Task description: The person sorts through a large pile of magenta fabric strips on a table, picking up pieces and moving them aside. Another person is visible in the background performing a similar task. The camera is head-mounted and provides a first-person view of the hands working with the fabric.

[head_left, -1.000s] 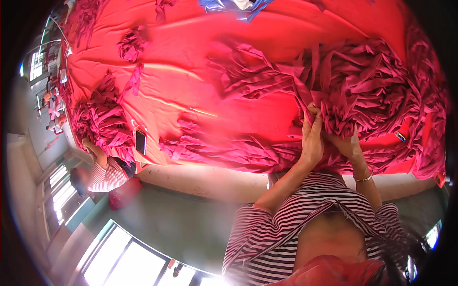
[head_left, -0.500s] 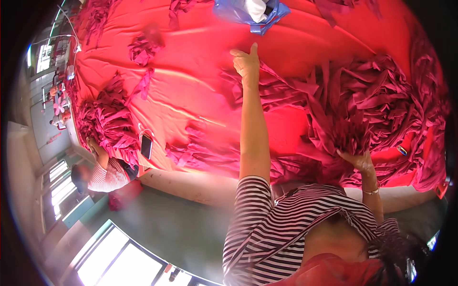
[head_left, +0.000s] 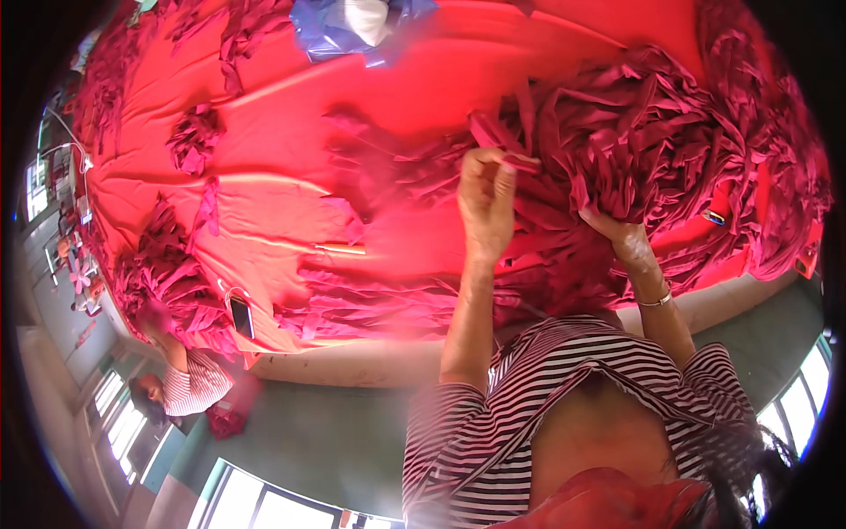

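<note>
My left hand [head_left: 489, 203] is raised over the red cloth, its fingers pinched at a maroon fabric strip [head_left: 495, 132] that sticks up by the fingertips. To its right, my right hand [head_left: 624, 242] grips the near edge of a large tangled heap of maroon fabric strips [head_left: 652, 141]; folds hide its fingertips, while the thumb side shows. More loose strips trail leftward from the heap, behind my left hand.
Red cloth [head_left: 273, 141] covers the wide table. A blue plastic bag [head_left: 322, 35] with something white lies at the far side. A phone [head_left: 241, 317] with a cable rests near the left edge, close to another strip pile [head_left: 167, 273]. Beside that pile is a person in stripes [head_left: 196, 383].
My left hand has drawn back from its outstretched reach toward the heap, and its fingers have closed. The whole view has shifted, with the bag and phone now further left.
</note>
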Motion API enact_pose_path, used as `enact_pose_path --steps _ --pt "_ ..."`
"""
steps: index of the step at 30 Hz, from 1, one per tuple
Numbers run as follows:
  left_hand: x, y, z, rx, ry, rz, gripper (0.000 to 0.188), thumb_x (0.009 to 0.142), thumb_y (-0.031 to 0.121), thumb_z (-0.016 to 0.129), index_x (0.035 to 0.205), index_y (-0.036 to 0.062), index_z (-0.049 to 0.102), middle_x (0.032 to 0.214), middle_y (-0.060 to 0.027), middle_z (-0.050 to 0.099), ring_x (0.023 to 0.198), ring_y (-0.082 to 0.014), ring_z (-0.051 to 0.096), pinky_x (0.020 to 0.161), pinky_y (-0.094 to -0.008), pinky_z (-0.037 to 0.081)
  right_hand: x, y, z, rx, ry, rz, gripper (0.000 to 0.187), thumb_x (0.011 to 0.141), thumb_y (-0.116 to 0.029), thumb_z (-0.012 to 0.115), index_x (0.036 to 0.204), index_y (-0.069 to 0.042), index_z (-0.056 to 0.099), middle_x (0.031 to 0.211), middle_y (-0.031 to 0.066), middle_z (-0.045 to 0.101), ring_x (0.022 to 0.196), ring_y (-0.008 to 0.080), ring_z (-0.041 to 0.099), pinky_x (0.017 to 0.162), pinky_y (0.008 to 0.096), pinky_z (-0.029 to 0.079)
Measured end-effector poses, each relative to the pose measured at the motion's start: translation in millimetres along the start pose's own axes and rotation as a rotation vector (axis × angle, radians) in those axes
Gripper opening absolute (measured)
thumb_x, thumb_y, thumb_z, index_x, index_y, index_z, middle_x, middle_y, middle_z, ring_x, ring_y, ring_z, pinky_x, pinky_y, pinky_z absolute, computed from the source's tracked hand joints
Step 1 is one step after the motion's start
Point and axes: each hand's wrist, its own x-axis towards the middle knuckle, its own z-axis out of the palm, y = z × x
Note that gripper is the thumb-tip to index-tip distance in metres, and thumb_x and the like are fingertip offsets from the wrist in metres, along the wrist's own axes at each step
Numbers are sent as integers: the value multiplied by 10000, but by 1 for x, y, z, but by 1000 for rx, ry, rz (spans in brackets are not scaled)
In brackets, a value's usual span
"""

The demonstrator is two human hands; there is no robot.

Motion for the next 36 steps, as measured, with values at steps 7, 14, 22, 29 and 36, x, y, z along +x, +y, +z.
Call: enact_pose_path --steps 7,14,22,29,36 --pt "-45 -8 45 540 -27 -126 344 881 6 513 1219 -1 448 888 -118 564 817 -193 568 757 -290 455 2 -15 10 33 22 -12 491 738 -16 716 1195 -29 536 1106 29 584 985 141 552 919 282 419" --pt "-38 -13 19 402 -177 -93 207 823 1 577 1027 31 554 956 -75 588 873 -143 558 760 -251 444 6 35 -31 -443 -134 -319 482 755 -53 682 1201 -40 500 1136 42 575 992 139 565 903 272 444" --pt "42 -7 -130 1456 206 300 265 680 65 700 937 60 636 933 -117 622 953 -283 547 862 -389 409 11 44 -75 -132 -19 -91 431 859 -188 560 1254 -28 495 1132 67 600 1045 127 554 958 283 414" --pt "53 -18 -140 1327 141 337 190 680 78 698 857 37 642 860 -102 629 880 -286 563 795 -384 431 -11 -2 -38 148 93 134 272 871 -33 499 1102 -1 639 1102 52 636 1039 95 562 979 279 393" --pt "47 23 -114 1193 184 299 126 710 18 690 819 7 627 1012 -119 650 869 -211 615 797 -311 465 -13 5 -36 56 121 -81 276 906 -105 485 1116 2 627 1108 71 634 1031 130 580 932 269 427"
